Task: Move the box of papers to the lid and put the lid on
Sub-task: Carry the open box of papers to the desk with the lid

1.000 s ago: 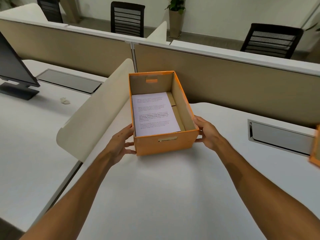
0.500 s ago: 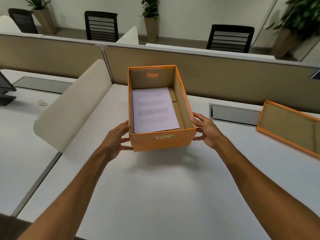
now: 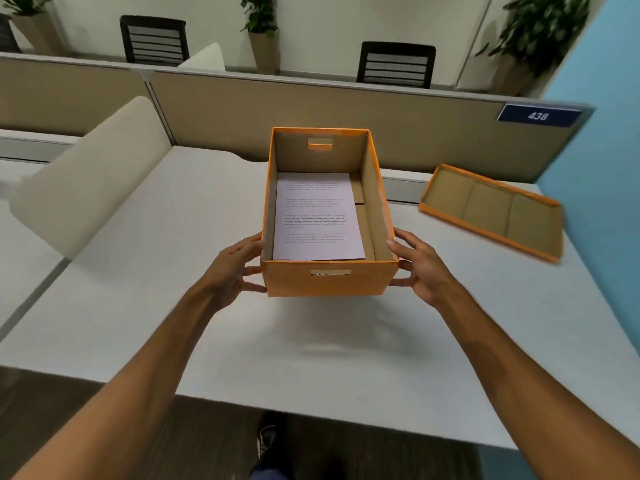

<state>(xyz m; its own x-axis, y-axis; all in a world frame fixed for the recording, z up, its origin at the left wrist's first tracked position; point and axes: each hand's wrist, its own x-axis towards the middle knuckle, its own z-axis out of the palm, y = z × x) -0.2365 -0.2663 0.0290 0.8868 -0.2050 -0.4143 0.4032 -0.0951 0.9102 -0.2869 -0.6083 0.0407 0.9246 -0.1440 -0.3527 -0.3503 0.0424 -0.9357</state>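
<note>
Over the middle of the desk point(image 3: 180, 341), short of its near edge, the box point(image 3: 329, 284) is held clear of the surface; the soft shadow lying on the white top below it suggests it is lifted, not resting. Left hand point(image 3: 235, 271) is pressed flat against the left wall near the front corner, right hand point(image 3: 420, 268) against the right wall at the opposite corner — both clamped on the box, fingers spread, thumbs near the rim.

Step in hand, as judged: the carry. The lid point(image 3: 491, 211) lies upside down toward the far right corner of the desk, well apart from the box, hollow side up, slightly blurred.

Next move calls for a level sideways travel to the right and a set-down just beside the lid; the lid then needs flipping before it can go on.

Materials:
- Box: rectangular corrugated card, orange outside, raw brown inside, a cut handle slot in the far wall, a small label plate on the front.
- Papers point(image 3: 318, 216): a flat white printed stack on the box floor, pushed against the left wall — loose, likely to slide if the box tilts.
- Lid: shallow tray of the same card, orange rim, fold creases across the brown inside.
- Desk: smooth matte white.
</note>
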